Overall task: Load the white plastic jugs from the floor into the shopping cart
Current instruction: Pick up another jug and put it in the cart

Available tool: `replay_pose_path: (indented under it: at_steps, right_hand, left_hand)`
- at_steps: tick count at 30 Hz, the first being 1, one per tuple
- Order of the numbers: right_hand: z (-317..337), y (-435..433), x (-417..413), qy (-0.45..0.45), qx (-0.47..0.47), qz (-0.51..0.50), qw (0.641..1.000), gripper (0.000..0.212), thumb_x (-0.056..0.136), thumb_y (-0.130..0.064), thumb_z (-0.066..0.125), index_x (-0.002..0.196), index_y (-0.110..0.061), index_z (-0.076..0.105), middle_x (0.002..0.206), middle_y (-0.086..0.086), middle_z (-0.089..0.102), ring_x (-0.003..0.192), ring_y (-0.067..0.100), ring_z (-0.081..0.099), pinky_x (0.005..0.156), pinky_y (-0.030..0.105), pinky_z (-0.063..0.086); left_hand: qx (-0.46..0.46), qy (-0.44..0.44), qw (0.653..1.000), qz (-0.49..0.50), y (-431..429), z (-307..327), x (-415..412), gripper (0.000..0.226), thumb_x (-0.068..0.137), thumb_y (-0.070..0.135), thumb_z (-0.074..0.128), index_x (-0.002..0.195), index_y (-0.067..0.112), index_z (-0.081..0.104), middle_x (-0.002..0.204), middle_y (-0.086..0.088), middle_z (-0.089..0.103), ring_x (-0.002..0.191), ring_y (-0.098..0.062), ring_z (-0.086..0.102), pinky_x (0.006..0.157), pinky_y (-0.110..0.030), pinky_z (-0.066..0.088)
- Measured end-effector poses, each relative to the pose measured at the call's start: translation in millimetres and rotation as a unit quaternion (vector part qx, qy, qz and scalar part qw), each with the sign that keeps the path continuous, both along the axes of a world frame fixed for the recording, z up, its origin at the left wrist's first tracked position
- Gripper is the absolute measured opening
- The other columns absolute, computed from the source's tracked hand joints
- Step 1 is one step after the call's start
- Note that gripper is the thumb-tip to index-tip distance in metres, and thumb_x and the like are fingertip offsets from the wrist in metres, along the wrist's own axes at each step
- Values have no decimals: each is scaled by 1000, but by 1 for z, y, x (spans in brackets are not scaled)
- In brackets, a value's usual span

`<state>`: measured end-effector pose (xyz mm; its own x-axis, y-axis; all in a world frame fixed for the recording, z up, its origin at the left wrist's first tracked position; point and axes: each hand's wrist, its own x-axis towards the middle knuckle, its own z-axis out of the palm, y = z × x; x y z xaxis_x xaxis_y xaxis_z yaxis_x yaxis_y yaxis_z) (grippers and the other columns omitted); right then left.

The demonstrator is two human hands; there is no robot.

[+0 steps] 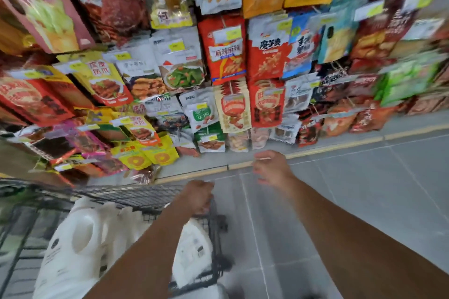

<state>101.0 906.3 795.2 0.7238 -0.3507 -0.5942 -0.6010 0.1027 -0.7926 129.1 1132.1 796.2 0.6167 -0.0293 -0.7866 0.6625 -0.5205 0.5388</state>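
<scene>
A dark wire shopping cart point(126, 196) fills the lower left. Several white plastic jugs stand packed inside it: a large one with a moulded handle point(73, 245), another with a label near the cart's right corner point(192, 247), and more between them point(121, 221). My left hand point(198, 198) grips the cart's top rim at its right corner, fingers curled round the wire. My right hand point(271, 167) hovers over the floor tiles beyond the cart with its fingers curled, and nothing shows in it. The picture is smeared by motion.
A tall rack of hanging snack packets point(218, 68) runs across the whole upper view, down to a yellow strip point(315, 150) at its foot. Grey floor tiles point(352, 201) stretch to the right of the cart.
</scene>
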Motion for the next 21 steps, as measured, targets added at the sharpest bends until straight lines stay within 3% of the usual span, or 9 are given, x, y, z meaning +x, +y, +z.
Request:
replay_pose_path:
  at_steps: [3, 5, 8, 12, 15, 16, 19, 21]
  right_hand:
    - [18, -60, -28, -17, 1, -32, 999, 22, 101, 0, 68, 116, -15, 67, 103, 12, 72, 71, 15, 69, 71, 38, 60]
    - [27, -101, -48, -19, 1, -53, 998, 22, 101, 0, 67, 117, -16, 67, 105, 12, 72, 72, 14, 69, 82, 46, 62]
    - [33, -165, -80, -19, 5, -99, 995, 23, 100, -2, 69, 118, -16, 71, 103, 10, 72, 73, 15, 70, 90, 51, 62]
    - [44, -251, -128, -37, 40, -167, 984, 16, 90, -13, 72, 104, -19, 70, 95, 11, 74, 80, 25, 71, 83, 44, 57]
    - [51, -312, -171, -57, 97, -232, 966, 22, 106, -1, 47, 103, -16, 64, 71, 9, 74, 58, 22, 70, 71, 33, 44]
    - [51, -330, -185, -54, 80, -243, 965, 23, 108, -1, 46, 105, -15, 64, 72, 9, 74, 55, 21, 68, 69, 32, 42]
    - [50, -375, -223, -50, 19, -266, 963, 22, 105, 4, 56, 119, -9, 67, 90, 13, 72, 62, 21, 69, 61, 28, 52]
    - [51, -400, -244, -32, -20, -282, 959, 18, 104, -1, 60, 115, -12, 69, 93, 10, 72, 73, 22, 74, 69, 36, 62]
  left_hand:
    - [21, -48, 997, -63, -58, 10, -5, 21, 110, 31, 58, 95, 17, 59, 81, -4, 64, 57, -20, 56, 56, -24, 39]
    - [24, -43, 994, -98, -99, 19, -10, 20, 108, 34, 61, 100, 16, 58, 82, -5, 65, 54, -21, 53, 55, -22, 36]
    - [30, -66, 986, -148, -165, 32, -20, 28, 108, 41, 61, 98, 16, 63, 83, -3, 70, 57, -20, 60, 60, -26, 44]
    - [16, -90, 976, -196, -256, 43, -38, 23, 109, 35, 61, 103, 13, 65, 81, -4, 70, 58, -21, 61, 60, -25, 44]
    - [2, -104, 965, -242, -323, 47, -55, 22, 109, 33, 60, 102, 13, 65, 83, -5, 69, 62, -22, 62, 61, -25, 44]
    - [1, -111, 960, -258, -344, 49, -62, 22, 109, 34, 60, 100, 15, 65, 84, -5, 70, 63, -21, 62, 61, -25, 45]
    - [-9, -122, 947, -296, -404, 51, -82, 18, 110, 31, 59, 98, 19, 66, 83, -3, 69, 62, -19, 62, 59, -26, 45]
    - [-13, -126, 937, -325, -441, 47, -91, 16, 110, 27, 57, 110, 15, 68, 84, -3, 70, 64, -20, 64, 60, -25, 46]
